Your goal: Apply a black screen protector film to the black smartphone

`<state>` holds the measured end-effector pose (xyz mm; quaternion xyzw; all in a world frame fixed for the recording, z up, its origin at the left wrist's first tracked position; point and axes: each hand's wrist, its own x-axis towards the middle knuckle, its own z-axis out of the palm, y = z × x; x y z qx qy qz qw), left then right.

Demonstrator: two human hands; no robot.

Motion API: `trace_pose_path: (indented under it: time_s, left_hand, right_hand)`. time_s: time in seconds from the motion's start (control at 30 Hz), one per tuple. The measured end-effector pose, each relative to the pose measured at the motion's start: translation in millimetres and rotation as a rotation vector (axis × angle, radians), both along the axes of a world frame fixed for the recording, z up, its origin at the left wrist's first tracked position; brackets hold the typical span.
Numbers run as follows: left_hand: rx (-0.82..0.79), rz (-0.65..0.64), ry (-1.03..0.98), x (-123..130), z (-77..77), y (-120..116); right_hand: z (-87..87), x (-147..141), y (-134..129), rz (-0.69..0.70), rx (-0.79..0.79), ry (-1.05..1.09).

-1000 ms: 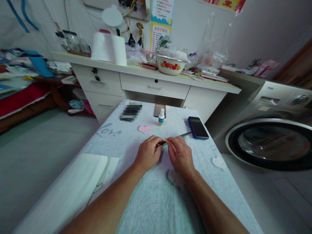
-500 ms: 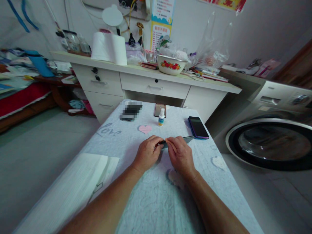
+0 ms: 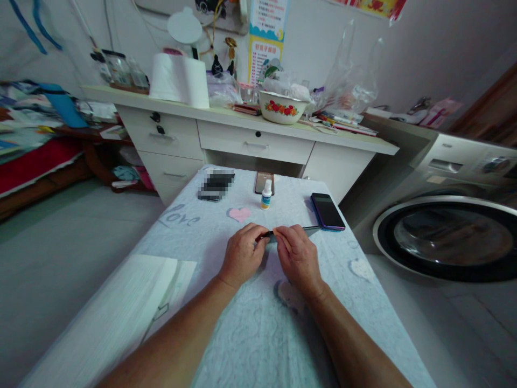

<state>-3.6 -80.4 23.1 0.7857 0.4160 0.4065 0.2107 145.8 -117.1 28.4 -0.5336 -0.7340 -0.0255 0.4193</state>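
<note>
Both my hands meet over the middle of the cloth-covered table. My left hand (image 3: 244,250) pinches the left end of a thin, flat, dark-edged sheet (image 3: 311,230). My right hand (image 3: 298,256) has its fingers closed on the same sheet, close beside the left fingertips. The sheet's right end shows past my right hand, near a dark phone (image 3: 329,211); the rest is covered by my fingers, and its exact kind cannot be made out. Beyond my hands stands a small white spray bottle (image 3: 266,195) with a blue and yellow label. Behind it lies another phone-like slab (image 3: 264,182).
A blurred-out dark item (image 3: 217,185) lies at the table's far left. Folded whitish cloth or paper (image 3: 121,302) covers the near left. A white desk (image 3: 258,144) with a flowered bowl (image 3: 283,106) stands behind, and a washing machine (image 3: 448,215) is at the right.
The left fingers have shifted slightly on the sheet, and its dark left end now looks flatter. The right hand keeps nearly the same place.
</note>
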Motion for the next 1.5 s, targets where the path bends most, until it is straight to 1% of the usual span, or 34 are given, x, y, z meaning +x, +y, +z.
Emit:
trace_pose_path:
  time_s: [0.27, 0.43, 0.57, 0.73, 0.83, 0.97, 1.17, 1.5]
  left_hand:
    - [-0.021, 0.014, 0.038, 3, 0.3, -1]
    - [-0.021, 0.027, 0.019, 4, -0.8, 0]
    - [-0.007, 0.045, -0.007, 2, -2.9, 3]
    - [0.019, 0.089, -0.012, -3, -5.4, 7]
    - [0.013, 0.081, -0.010, -3, -5.4, 7]
    - [-0.007, 0.052, 0.012, -1, -4.8, 4]
    - [-0.028, 0.010, 0.045, 0, -6.2, 3]
    - [-0.057, 0.013, 0.059, 0, -3.0, 2]
  right_hand:
    - [-1.3, -10, -1, 0.022, -0.021, -0.021]
    - [-1.3, -11, -1, 0.019, -0.030, -0.046]
    - [-1.2, -5, 1, -0.023, -0.020, -0.031]
    - [0.2, 8, 6, -0.113, -0.002, -0.006]
    - [0.5, 15, 7, -0.154, 0.008, 0.004]
    - [-1.2, 17, 8, -0.173, 0.016, 0.008]
    - [-2.4, 7, 7, -0.140, -0.002, -0.018]
    - [-4.3, -16, -2, -0.023, -0.039, -0.068]
